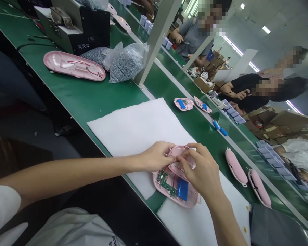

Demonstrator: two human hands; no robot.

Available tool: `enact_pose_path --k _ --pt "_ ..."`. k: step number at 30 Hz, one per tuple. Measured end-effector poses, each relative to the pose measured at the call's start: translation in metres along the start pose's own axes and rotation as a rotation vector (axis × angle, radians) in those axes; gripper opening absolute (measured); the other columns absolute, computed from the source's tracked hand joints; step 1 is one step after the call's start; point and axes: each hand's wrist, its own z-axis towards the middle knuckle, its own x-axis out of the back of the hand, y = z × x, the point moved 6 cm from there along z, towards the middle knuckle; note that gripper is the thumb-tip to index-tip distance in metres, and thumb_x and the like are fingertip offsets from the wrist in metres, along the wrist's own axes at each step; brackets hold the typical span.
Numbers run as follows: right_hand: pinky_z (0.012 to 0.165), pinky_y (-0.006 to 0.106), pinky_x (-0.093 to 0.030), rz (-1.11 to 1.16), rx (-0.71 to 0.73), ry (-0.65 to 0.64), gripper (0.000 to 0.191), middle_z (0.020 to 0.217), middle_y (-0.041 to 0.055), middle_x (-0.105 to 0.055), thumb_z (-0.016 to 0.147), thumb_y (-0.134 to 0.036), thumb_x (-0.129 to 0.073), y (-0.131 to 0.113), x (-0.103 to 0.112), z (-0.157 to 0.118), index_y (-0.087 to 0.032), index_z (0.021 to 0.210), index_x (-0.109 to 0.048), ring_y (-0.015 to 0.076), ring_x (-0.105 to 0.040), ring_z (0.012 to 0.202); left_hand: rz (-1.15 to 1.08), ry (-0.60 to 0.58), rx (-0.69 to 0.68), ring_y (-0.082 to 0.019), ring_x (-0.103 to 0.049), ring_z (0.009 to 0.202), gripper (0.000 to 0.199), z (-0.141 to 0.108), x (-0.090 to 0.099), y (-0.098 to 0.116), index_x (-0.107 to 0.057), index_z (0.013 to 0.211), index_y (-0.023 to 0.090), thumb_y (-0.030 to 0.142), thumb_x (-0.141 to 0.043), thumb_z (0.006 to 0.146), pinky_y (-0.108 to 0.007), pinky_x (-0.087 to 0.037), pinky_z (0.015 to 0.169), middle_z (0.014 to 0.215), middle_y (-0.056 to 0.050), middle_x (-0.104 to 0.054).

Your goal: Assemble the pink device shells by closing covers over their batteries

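Your left hand [156, 156] and right hand [201, 172] are both closed narrow, their fingertips pinching a raised pink cover [178, 151] where it meets a pink plastic housing [195, 201]. Thin red wires [174, 179] run from the cover down to a green circuit board [165, 182], with a blue battery [182, 189] beside it. Keep your fingertips on the pink rim, and keep the wires clear of the pinch. The housing lies on a white foam sheet [133, 133] on the green counter [74, 99]. Two pink shells [236, 166] lie to the right, smaller pink parts with blue batteries [183, 104] lie ahead, and another opened shell [74, 65] sits at upper left.
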Motion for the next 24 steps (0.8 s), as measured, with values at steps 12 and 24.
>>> enact_pose_path --k 12,24 --pt "0.057 0.025 -0.037 0.23 -0.221 -0.095 0.032 0.066 -0.0024 -0.059 0.077 -0.042 -0.071 0.023 -0.002 0.007 -0.02 0.063 -0.052 0.0117 -0.052 0.059 0.032 0.024 -0.033 -0.018 -0.062 0.08 0.017 -0.005 0.002 0.002 -0.064 0.093 0.013 0.017 -0.053 0.081 -0.025 -0.048 0.066 0.088 -0.005 -0.067" --pt "0.051 0.023 -0.031 0.553 -0.387 -0.358 0.023 0.058 -0.0061 -0.054 0.081 -0.036 -0.056 0.024 -0.011 0.015 -0.023 0.077 -0.038 0.012 -0.045 0.053 0.143 0.027 0.012 -0.018 -0.058 0.077 0.017 0.001 0.003 0.009 -0.059 0.082 0.016 0.033 -0.061 0.081 -0.026 -0.042 0.065 0.081 0.0 -0.063"
